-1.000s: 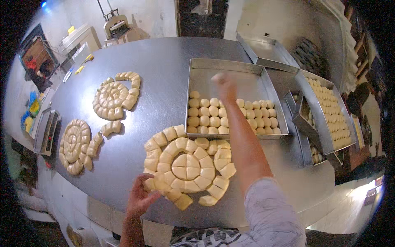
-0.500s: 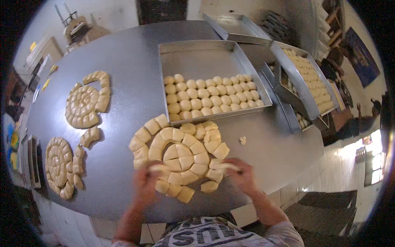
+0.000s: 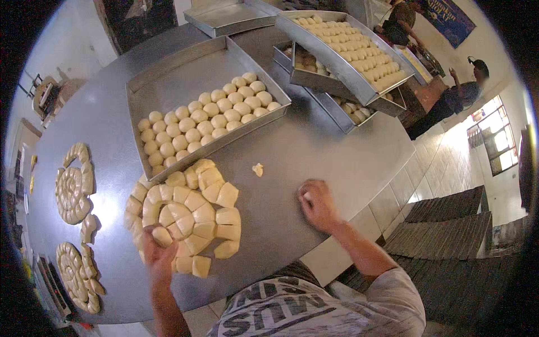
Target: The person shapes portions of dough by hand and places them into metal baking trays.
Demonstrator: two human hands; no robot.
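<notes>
A flat round of cut dough (image 3: 179, 216), sliced into many chunks along its coil, lies on the metal table before me. At its near left edge, my left hand (image 3: 160, 251) is closed around a smooth, rounded dough piece (image 3: 163, 236). My right hand (image 3: 319, 208) rests on the tabletop well to the right of the coil, fingers curled in. A pale bit of dough (image 3: 307, 196) shows by its thumb and index finger; the palm hides the rest. Just beyond the coil stands a metal tray (image 3: 213, 139) partly filled with rows of dough balls (image 3: 202, 115).
Stacked trays of dough balls (image 3: 387, 92) stand at the far right, beside another tray (image 3: 230, 19) at the back. Two more cut coils (image 3: 72, 188) lie at left. A small dough scrap (image 3: 257, 169) sits mid-table. Other people (image 3: 466, 90) are in the background.
My view has turned to the right. The right hand has moved from the coil's right edge out onto the bare tabletop. The left hand stays by the coil, now with a rounded dough piece.
</notes>
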